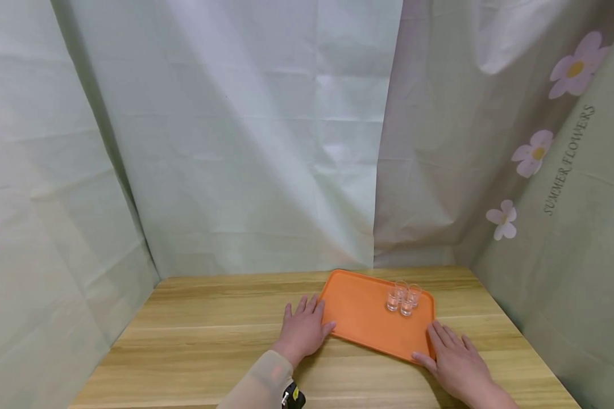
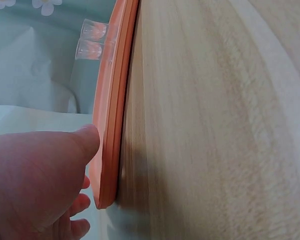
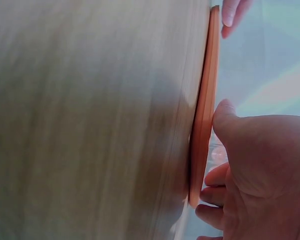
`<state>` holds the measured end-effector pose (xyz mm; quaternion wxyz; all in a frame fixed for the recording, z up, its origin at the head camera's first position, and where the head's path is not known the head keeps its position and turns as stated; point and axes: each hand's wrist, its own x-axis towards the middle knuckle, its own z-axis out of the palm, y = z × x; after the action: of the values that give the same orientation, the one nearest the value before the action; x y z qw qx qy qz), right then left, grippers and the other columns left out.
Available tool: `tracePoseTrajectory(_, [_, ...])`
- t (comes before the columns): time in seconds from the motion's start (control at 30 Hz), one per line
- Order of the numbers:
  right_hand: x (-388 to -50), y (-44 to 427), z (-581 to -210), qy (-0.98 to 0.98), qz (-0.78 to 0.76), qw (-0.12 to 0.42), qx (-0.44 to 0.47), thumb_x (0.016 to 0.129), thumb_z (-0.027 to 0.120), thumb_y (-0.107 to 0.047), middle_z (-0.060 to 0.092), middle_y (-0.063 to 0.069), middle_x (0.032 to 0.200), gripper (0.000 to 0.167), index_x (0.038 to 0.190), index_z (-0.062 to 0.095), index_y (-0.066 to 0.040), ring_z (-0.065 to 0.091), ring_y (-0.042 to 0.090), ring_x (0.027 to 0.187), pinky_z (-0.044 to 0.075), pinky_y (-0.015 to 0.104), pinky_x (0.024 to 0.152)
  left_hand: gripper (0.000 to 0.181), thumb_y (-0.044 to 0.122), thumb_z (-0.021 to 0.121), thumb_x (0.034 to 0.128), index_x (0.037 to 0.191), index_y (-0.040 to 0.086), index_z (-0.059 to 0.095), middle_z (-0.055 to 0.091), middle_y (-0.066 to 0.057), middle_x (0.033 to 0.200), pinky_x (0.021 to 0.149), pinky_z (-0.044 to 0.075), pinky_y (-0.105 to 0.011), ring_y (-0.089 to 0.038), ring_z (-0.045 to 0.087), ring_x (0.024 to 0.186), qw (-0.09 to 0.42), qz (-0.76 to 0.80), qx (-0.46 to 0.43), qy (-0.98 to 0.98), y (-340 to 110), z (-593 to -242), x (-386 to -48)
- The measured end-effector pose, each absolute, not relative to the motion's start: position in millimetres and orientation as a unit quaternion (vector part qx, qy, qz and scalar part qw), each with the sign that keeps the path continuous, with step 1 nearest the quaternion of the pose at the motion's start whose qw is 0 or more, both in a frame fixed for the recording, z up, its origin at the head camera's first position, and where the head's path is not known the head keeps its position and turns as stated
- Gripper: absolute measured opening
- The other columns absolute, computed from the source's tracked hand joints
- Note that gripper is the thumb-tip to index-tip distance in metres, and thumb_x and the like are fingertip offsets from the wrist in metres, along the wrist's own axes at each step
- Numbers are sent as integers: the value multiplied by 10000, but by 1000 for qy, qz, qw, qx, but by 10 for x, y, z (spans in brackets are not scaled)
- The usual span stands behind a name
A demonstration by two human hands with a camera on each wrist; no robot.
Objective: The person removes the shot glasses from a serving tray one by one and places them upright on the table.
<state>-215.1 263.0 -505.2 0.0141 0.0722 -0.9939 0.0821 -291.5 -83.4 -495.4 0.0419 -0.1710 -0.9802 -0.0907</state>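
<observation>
Hanging at the far left, a pale side curtain [image 1: 46, 170] slopes down to the edge of a wooden table [image 1: 210, 329], while a pale back curtain [image 1: 235, 142] drops behind the table's far edge. Right of the table's left part, a light sleeve [image 1: 263, 380] reaches in from below, with a black wrist device [image 1: 293, 396] at its side. The person's left hand [image 1: 303, 332] comes next, its fingers extended and somewhat spread, touching the left end of an orange tray [image 1: 358, 312]; the thumb lies at the near left corner, and the hand pinches nothing that can be seen. The tray lies on the right half of the table, turned askew, its left end farther back than its right. Towards its far right corner, four small clear glasses [image 1: 406, 307] stand upright in a close cluster. At the tray's right end is the right hand [image 1: 460, 360], fingers stretched out beside the rim and the thumb apart from them at the near right corner; whether it presses firmly cannot be told. Farthest right, a greenish curtain [image 1: 588, 272] bears pink-white flowers [image 1: 578, 65] and the lettering "SUMMER FLOWERS" [image 1: 568, 162].
</observation>
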Motion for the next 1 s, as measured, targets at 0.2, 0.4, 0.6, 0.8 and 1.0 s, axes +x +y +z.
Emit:
tracePoseTrajectory(0.2, [-2157, 2636, -5053, -994, 81, 10, 73, 1064, 577, -665, 467, 368, 1619, 937, 1563, 507, 124, 463, 578, 1480, 314, 818, 1189, 665, 507, 599, 1121, 1614, 64, 548, 479, -161, 1695, 1248, 327, -739, -419, 424, 1572, 38, -86, -174, -980, -826, -4927, -2906])
tracePoseTrajectory(0.4, [-2162, 2633, -5050, -994, 80, 3, 71, 1066, 570, -666, 457, 371, 1625, 939, 1560, 506, 130, 450, 580, 1488, 301, 819, 1195, 667, 504, 598, 1121, 1621, 66, 540, 474, -152, 1701, 1248, 330, -736, -410, 419, 1577, 30, -85, -171, -981, -812, -4961, -2915])
tracePoseTrajectory(0.6, [-2160, 2638, -5043, -994, 82, -3, 73, 1065, 568, -670, 449, 371, 1631, 949, 1563, 499, 135, 441, 582, 1493, 294, 819, 1198, 674, 510, 588, 1125, 1630, 66, 530, 461, -144, 1713, 1252, 323, -737, -407, 403, 1588, 19, -87, -167, -982, -806, -4959, -2901])
tracePoseTrajectory(0.8, [-2161, 2635, -5022, -993, 91, -3, 74, 1065, 585, -657, 454, 373, 1627, 938, 1558, 505, 137, 445, 577, 1495, 308, 798, 1208, 690, 531, 571, 1127, 1640, 72, 523, 440, -132, 1730, 1255, 314, -741, -413, 390, 1595, 10, -84, -163, -983, -808, -4946, -2883])
tracePoseTrajectory(1.0, [-2172, 2671, -5016, -992, 98, -4, 82, 1055, 612, -652, 456, 375, 1623, 940, 1550, 511, 141, 451, 579, 1489, 314, 792, 1210, 693, 544, 571, 1123, 1628, 71, 537, 460, -124, 1718, 1257, 301, -745, -420, 403, 1584, 15, -82, -155, -984, -785, -4995, -2881])
